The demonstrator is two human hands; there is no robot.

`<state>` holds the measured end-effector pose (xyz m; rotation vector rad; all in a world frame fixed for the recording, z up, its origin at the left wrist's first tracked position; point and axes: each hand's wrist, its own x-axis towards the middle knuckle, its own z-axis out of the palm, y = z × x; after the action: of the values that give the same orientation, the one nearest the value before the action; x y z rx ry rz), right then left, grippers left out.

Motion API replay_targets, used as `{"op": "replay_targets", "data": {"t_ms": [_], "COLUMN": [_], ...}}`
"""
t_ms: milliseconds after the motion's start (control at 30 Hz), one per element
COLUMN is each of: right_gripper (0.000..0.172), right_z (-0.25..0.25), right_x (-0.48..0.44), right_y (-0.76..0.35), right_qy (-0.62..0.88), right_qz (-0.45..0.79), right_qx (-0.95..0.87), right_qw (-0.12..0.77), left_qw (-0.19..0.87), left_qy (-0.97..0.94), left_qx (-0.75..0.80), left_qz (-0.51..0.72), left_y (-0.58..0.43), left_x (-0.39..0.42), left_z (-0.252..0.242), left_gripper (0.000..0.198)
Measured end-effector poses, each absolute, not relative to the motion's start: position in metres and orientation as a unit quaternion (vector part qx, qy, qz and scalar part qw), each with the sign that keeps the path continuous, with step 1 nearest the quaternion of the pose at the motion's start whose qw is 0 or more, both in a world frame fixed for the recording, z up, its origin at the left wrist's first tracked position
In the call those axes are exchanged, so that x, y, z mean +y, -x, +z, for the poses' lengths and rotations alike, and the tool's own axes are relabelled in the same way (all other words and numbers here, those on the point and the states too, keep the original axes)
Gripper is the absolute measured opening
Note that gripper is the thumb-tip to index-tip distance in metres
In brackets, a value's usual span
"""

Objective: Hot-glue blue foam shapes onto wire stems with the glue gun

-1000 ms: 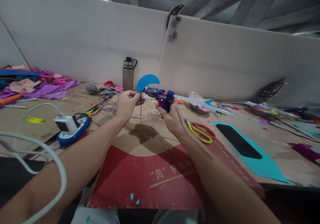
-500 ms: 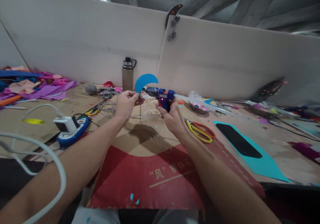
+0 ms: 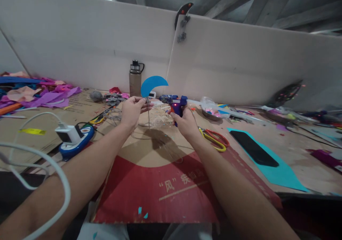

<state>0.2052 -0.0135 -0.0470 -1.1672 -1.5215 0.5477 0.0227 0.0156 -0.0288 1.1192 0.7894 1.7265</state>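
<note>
My left hand (image 3: 133, 111) pinches the lower end of a blue crescent-shaped piece (image 3: 153, 82), which stands up from the fingertips. A thin grey string (image 3: 149, 117) hangs down from the same fingers. My right hand (image 3: 184, 120) is wrapped round the handle of a blue hot glue gun (image 3: 175, 101), its nozzle pointing left toward the crescent, a little apart from it. A small red light glows on the gun's body, and a clear glue stick (image 3: 192, 101) sticks out of its back. Below both hands lies a red and tan cardboard (image 3: 160, 183).
Yellow and red-handled scissors (image 3: 215, 140) lie right of my right forearm. Further right, a black phone (image 3: 253, 147) rests on turquoise sheet (image 3: 290, 177). A bottle (image 3: 135, 79) stands by the white partition. At left are a blue power strip (image 3: 76, 145), a white cable (image 3: 62, 177) and coloured scraps (image 3: 50, 95).
The glue gun's nozzle has drawn back to the right from the blue crescent, leaving a gap. My left hand and the crescent have shifted slightly left.
</note>
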Motion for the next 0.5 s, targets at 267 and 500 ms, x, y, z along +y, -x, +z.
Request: {"op": "replay_targets", "data": {"t_ms": [267,500], "right_gripper": [0.011,0.025], "right_z": [-0.063,-0.055], "right_x": [0.024,0.014], "right_y": [-0.224,-0.229], "right_qy": [0.656,0.706], "right_qz": [0.243,-0.006], "right_qx": [-0.613,-0.645], "right_qw": [0.366,0.293], "left_qw": [0.4,0.205], "left_qy": [-0.486,-0.536], "left_qx": [0.351,0.465], "left_qz": [0.693,0.674], "left_y": [-0.02,-0.011], "left_x": [0.018,0.018], "left_z": [-0.029,-0.022], "left_gripper": [0.011,0.011]}}
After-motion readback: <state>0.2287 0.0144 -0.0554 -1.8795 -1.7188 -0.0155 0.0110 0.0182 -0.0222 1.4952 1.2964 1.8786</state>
